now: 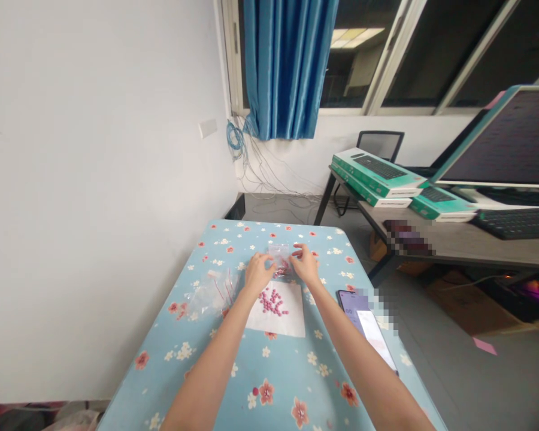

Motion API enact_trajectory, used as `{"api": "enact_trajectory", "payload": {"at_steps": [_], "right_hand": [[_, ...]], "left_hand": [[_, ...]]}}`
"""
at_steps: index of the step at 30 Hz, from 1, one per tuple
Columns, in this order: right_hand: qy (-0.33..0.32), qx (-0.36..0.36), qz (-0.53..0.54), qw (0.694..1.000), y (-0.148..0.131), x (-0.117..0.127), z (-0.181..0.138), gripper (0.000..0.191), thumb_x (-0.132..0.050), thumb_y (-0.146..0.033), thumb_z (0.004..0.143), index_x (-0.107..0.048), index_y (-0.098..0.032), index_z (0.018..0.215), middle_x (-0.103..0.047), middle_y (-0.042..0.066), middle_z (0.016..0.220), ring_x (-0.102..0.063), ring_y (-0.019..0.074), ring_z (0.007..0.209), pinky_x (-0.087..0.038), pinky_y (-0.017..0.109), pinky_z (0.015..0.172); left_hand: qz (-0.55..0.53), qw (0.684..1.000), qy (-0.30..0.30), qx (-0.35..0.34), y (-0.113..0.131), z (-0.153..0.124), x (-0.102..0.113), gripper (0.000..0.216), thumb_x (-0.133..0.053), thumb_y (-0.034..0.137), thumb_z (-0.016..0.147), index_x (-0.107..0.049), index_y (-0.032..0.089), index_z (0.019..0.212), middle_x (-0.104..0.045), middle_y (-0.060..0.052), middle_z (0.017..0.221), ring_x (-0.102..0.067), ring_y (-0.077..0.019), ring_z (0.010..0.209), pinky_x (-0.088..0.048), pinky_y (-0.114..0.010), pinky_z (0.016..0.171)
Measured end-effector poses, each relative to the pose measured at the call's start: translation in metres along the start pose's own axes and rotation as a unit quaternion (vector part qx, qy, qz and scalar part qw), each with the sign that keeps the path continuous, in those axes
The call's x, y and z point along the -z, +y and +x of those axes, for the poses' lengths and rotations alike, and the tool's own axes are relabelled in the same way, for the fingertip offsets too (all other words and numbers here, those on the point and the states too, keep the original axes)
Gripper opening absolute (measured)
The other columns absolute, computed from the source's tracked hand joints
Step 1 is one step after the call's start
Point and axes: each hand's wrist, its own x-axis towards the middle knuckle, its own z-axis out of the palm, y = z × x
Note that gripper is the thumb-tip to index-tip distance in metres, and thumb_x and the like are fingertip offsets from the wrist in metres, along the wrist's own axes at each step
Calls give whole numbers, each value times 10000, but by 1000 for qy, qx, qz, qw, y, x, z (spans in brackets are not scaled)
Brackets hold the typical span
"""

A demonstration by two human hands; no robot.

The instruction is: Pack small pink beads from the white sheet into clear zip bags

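A small clear zip bag (278, 250) with dark pink pills in its lower part lies between my hands, just beyond a white paper sheet. My left hand (258, 272) pinches its left edge with thumb and fingertips. At the opposite edge, my right hand (305, 264) has its thumb and a finger on the plastic, the other fingers curved and partly raised. Loose round pink pills (273, 302) are scattered on the white paper (291, 323) below. Beside my left forearm rests a heap of clear plastic bags (209, 293), some with red strips. A single pill (255, 391) sits on the tablecloth nearer me.
A lit phone (372, 338) lies right of my right forearm on the flowered blue tablecloth (233, 395). A white wall (94, 179) borders the left side. On the right, a desk (453, 242) bears green keyboard boxes (377, 173), a keyboard and a monitor (503, 137).
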Motion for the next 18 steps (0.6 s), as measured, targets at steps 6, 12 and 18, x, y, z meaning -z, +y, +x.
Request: {"api": "enact_trajectory", "payload": {"at_steps": [6,12,18], "right_hand": [[27,41,104,993,-9,5,-27,406,-541,-333,723,-519,-194,1104,-656,45,911,-592,215,871,-410,374,821],[-41,143,72,986,-42,-18,-80,233,-519,-265,789,-587,-200,1001,-645,57,963,-551,232,963,-369,392,883],[-142,231,-32,962,-75,-52,-120,185,-558,-245,830,-666,-245,980,-616,53,1052,-468,247,1062,-308,413,930]], "left_hand": [[-42,999,14,-24,-27,-22,71,198,-581,268,775,-656,208,948,-628,-63,1042,-625,-157,808,-508,-281,710],[83,995,52,17,-80,-72,138,312,-575,394,787,-611,215,1041,-644,-54,1059,-622,-192,875,-496,-355,810],[264,964,-2,-29,-95,-98,142,540,-617,499,751,-529,244,1219,-587,-74,1241,-514,-274,1151,-380,-445,965]]}}
